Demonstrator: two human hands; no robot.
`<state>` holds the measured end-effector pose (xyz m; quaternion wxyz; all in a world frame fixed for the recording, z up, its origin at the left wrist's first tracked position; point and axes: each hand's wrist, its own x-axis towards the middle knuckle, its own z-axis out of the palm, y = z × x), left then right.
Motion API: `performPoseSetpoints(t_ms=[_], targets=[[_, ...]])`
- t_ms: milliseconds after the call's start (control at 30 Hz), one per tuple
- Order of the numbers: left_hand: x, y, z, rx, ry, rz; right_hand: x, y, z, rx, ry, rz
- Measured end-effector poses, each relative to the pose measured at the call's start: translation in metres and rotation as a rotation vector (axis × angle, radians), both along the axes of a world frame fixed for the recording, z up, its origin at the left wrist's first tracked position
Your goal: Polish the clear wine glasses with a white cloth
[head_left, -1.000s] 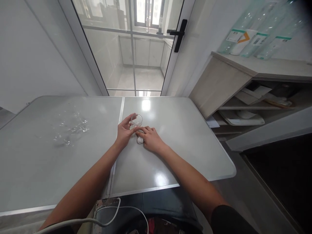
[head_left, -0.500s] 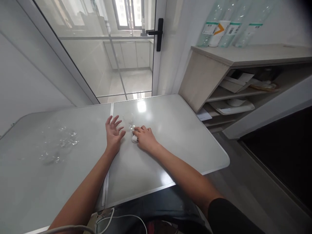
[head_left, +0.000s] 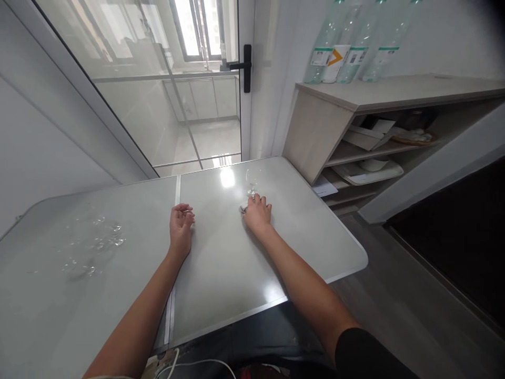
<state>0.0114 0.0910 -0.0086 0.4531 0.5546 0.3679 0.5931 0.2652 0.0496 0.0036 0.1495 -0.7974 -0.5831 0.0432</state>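
Observation:
My right hand (head_left: 258,213) rests on the grey table (head_left: 221,252) with its fingers closed around the base of a small clear stemmed glass (head_left: 252,184) that stands upright. A bit of white cloth (head_left: 243,209) shows at the hand's left edge. My left hand (head_left: 180,225) lies near the table's middle seam, palm turned inward, fingers loosely curled and holding nothing. It is well apart from the glass.
Several clear glass items (head_left: 94,245) lie grouped on the table's left half. A wooden shelf unit (head_left: 355,121) with papers stands to the right, with plastic bottles (head_left: 347,47) on top. A glass door (head_left: 165,89) is behind the table. A white cable (head_left: 189,366) runs at my lap.
My left hand let go of the glass and drew back. My right hand slid the glass to the right and farther away across the table. My view has shifted.

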Motion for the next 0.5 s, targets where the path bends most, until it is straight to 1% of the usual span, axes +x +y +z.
performPoseSetpoints(t_ms=[67,100,167,200,233,267,300,333,367,433,467,500], targets=[[-0.001,0.0,-0.001,0.001,0.036,-0.002,-0.001,-0.001,0.003,0.016,0.01,-0.006],[-0.001,0.0,-0.001,0.002,0.06,0.0,-0.003,-0.001,0.005,0.047,0.022,-0.008],[0.0,0.0,-0.001,0.002,0.116,-0.019,-0.01,-0.002,0.009,0.177,0.084,0.04],[0.001,-0.002,0.0,-0.001,0.147,-0.06,-0.016,-0.003,0.009,0.258,0.155,0.092],[0.002,-0.003,0.0,-0.007,0.179,-0.127,-0.022,-0.004,0.009,0.329,0.261,0.154],[0.004,-0.005,0.001,-0.013,0.211,-0.213,-0.029,-0.005,0.008,0.367,0.407,0.22],[0.005,-0.008,0.001,-0.019,0.24,-0.3,-0.036,-0.006,0.007,0.361,0.59,0.281],[0.006,-0.01,0.002,-0.024,0.264,-0.372,-0.043,-0.008,0.005,0.317,0.792,0.332],[0.007,-0.012,0.002,-0.024,0.283,-0.408,-0.05,-0.01,0.003,0.252,0.991,0.376],[0.008,-0.013,0.001,-0.02,0.313,-0.386,-0.059,-0.013,-0.001,0.127,1.303,0.457],[0.007,-0.013,0.0,-0.024,0.326,-0.354,-0.061,-0.013,-0.003,0.099,1.393,0.485],[0.006,-0.012,0.0,-0.031,0.338,-0.324,-0.063,-0.013,-0.004,0.103,1.431,0.503]])
